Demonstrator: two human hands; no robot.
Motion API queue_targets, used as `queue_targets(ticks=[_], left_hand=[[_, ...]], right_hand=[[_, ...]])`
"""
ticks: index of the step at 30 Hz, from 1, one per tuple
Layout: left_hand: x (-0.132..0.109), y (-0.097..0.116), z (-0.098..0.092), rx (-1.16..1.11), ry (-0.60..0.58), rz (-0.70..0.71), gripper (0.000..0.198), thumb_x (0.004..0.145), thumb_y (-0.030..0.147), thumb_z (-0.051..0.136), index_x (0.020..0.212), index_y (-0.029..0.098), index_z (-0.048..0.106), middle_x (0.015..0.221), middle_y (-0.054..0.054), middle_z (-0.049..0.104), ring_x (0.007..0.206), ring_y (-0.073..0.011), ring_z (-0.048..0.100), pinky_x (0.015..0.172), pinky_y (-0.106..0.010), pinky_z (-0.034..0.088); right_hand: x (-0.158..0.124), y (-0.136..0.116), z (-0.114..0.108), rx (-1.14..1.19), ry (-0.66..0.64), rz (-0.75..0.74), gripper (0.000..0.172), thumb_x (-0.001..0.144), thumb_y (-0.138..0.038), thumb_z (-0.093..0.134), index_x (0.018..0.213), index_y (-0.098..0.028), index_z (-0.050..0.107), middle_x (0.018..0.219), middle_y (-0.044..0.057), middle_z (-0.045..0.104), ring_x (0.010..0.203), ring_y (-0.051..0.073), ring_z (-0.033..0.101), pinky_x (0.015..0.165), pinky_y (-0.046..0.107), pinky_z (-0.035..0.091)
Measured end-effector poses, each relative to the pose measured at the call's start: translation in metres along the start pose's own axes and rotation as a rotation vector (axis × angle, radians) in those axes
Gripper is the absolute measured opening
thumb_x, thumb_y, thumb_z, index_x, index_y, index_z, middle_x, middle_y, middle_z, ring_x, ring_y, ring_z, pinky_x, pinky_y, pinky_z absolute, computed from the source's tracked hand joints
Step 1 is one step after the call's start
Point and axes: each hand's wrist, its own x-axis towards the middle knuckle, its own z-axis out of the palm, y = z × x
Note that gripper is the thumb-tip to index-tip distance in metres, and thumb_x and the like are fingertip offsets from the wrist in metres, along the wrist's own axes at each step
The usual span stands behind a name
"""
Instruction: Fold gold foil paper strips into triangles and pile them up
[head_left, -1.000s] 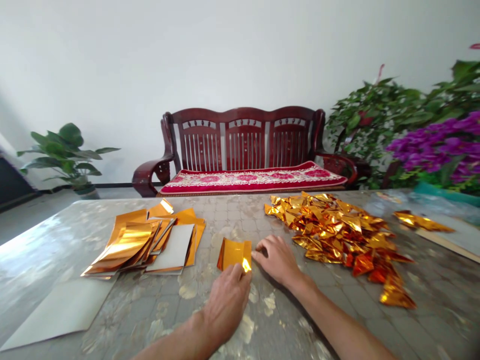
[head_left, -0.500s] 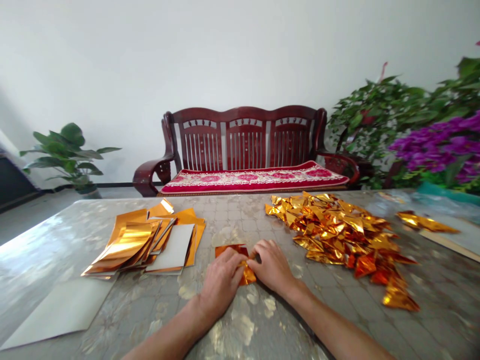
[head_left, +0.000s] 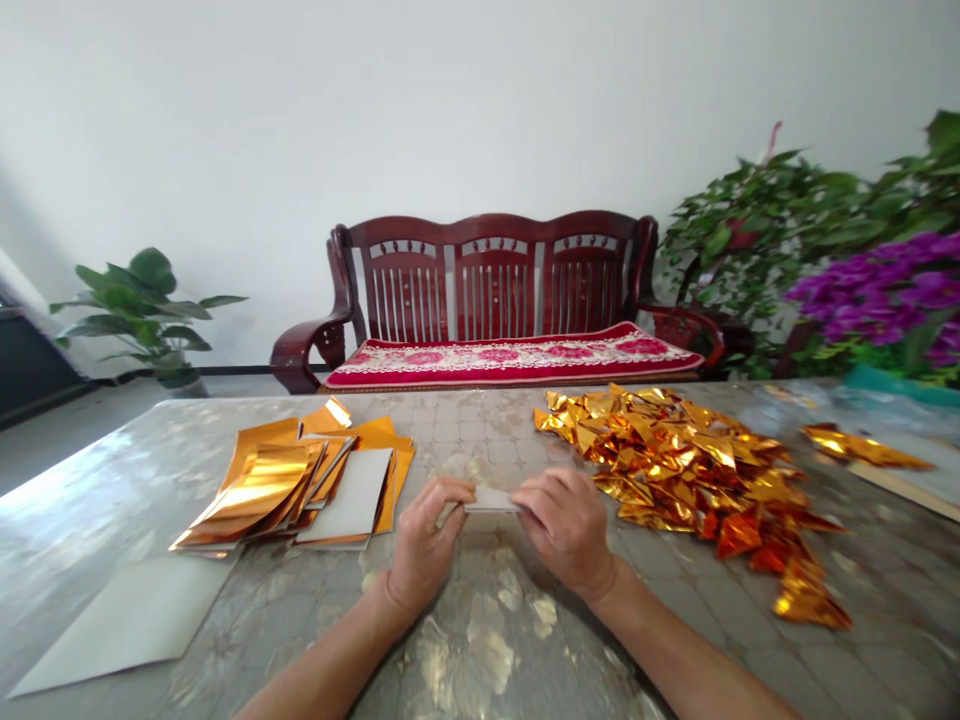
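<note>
Over on the left there's a messy stack of gold foil sheets (head_left: 259,485) on the tabletop (head_left: 480,640). Next along, your left hand (head_left: 424,545) and right hand (head_left: 566,530) have a folded silvery foil strip (head_left: 491,500) pinched between them, fingers curled in close on its ends. Just beside your right hand sits a big heap of crumpled gold foil triangles (head_left: 690,480).

I'm in a home living room: there's a dark wooden settee (head_left: 491,228) with a red seat cushion (head_left: 510,362), a potted plant (head_left: 139,305), and purple flowers (head_left: 877,295) along the white wall (head_left: 480,100).
</note>
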Motion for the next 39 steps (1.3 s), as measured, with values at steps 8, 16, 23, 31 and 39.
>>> queue_targets(ticks=[8,16,23,31,39], left_hand=[[-0.001,-0.002,-0.003,0.366,-0.2,0.128,0.013,0.096,0.022,0.051,0.098,0.023,0.064,0.096,-0.004,0.065,0.09,-0.0173,0.059,0.081,-0.028,0.046],[0.0,-0.001,0.001,0.623,-0.455,0.211,0.023,0.099,0.022,0.041,0.09,0.02,0.062,0.089,-0.004,0.065,0.083,-0.019,0.054,0.076,-0.03,0.042],[-0.001,0.006,0.001,0.668,-0.544,0.225,0.022,0.098,0.018,0.04,0.086,0.02,0.059,0.083,-0.003,0.064,0.081,-0.0192,0.053,0.072,-0.03,0.041],[0.0,-0.005,0.001,0.495,-0.534,0.017,0.025,0.098,0.026,0.045,0.089,0.024,0.068,0.081,-0.002,0.067,0.083,-0.0169,0.058,0.072,-0.026,0.042],[0.004,-0.013,0.001,0.391,-0.531,-0.168,0.018,0.095,0.025,0.052,0.091,0.025,0.069,0.088,0.0,0.07,0.089,-0.0173,0.062,0.078,-0.025,0.043]], right_hand=[[-0.002,0.009,0.007,-0.101,-0.106,-0.062,0.027,0.097,-0.027,0.049,0.082,-0.026,0.071,0.083,0.004,0.07,0.088,0.021,0.051,0.079,0.037,0.03],[-0.003,0.015,0.016,-0.05,-0.235,-0.136,0.018,0.094,-0.022,0.055,0.082,-0.021,0.068,0.083,0.005,0.067,0.087,0.021,0.049,0.076,0.033,0.032],[-0.004,0.017,0.02,-0.072,-0.33,-0.194,0.019,0.095,-0.019,0.053,0.086,-0.021,0.069,0.085,0.004,0.066,0.084,0.019,0.05,0.075,0.032,0.033],[-0.002,0.012,0.015,-0.021,-0.423,-0.128,0.023,0.096,-0.026,0.052,0.083,-0.021,0.071,0.084,0.004,0.064,0.087,0.019,0.05,0.075,0.032,0.034],[-0.001,0.013,0.02,0.061,-0.456,0.051,0.021,0.095,-0.027,0.055,0.085,-0.023,0.073,0.083,0.002,0.067,0.087,0.018,0.054,0.075,0.029,0.037]])
